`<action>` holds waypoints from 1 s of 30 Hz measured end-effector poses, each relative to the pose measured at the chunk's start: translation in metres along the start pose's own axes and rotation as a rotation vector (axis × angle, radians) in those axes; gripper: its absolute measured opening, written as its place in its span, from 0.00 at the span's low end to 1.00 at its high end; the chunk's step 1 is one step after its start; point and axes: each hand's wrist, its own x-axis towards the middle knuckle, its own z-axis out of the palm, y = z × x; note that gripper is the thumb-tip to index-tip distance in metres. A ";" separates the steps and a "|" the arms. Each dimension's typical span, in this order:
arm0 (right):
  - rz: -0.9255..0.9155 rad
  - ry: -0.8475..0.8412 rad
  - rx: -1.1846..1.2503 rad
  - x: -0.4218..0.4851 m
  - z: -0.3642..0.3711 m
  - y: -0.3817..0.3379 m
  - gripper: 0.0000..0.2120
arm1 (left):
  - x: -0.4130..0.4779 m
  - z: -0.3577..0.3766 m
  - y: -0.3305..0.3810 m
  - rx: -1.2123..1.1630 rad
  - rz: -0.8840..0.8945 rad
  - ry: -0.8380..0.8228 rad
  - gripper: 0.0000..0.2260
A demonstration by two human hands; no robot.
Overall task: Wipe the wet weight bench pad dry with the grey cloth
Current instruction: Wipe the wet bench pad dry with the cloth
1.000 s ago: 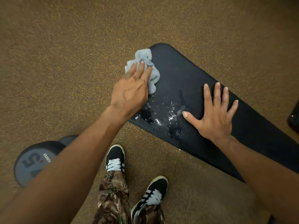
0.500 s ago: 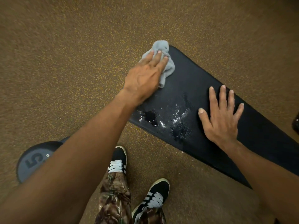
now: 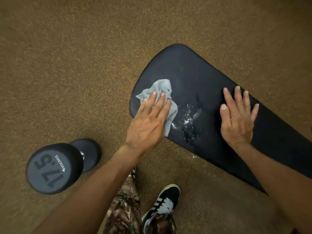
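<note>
So the black bench pad (image 3: 211, 78) runs diagonally across the shot, rounded end pointing up and away, the long part heading off to the lower right edge. The left hand (image 3: 148, 122) is pressed flat, palm down, on top of the grey cloth (image 3: 160, 92), fingers stretched out and close together rather than curled around it, so it's pinning the cloth to the pad more than gripping it. The cloth is bunched up and sits near the pad's rounded end, on the side closest to the person, with a crumpled bit sticking out past the fingertips and another flap hanging out on the thumb side.

Right beside that flap there's a wet patch (image 3: 190, 122), shiny droplets and a darker puddle-ish smear, sitting between the two hands. The cloth edge is just touching the near side of it.

The right hand (image 3: 236, 119) is also flat on the pad, fingers spread a little, holding nothing, just resting on the other side of the water. The two hands are well apart.

Down on the speckled brown floor (image 3: 67, 56) there's a black dumbbell (image 3: 55, 168) standing on end to the left of the left forearm, marked 7.5 with "PROGRESS" printed on the face. At the bottom you can see camo trousers (image 3: 125, 211) and a black sneaker with white laces (image 3: 162, 201).
</note>
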 end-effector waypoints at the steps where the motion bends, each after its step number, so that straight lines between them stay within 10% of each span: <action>1: 0.001 0.000 0.003 0.000 0.000 0.000 0.26 | 0.012 -0.001 0.000 0.001 0.021 0.016 0.25; 30: -0.049 -0.051 -0.116 -0.003 0.000 0.003 0.34 | -0.003 0.001 0.004 -0.043 -0.227 0.117 0.25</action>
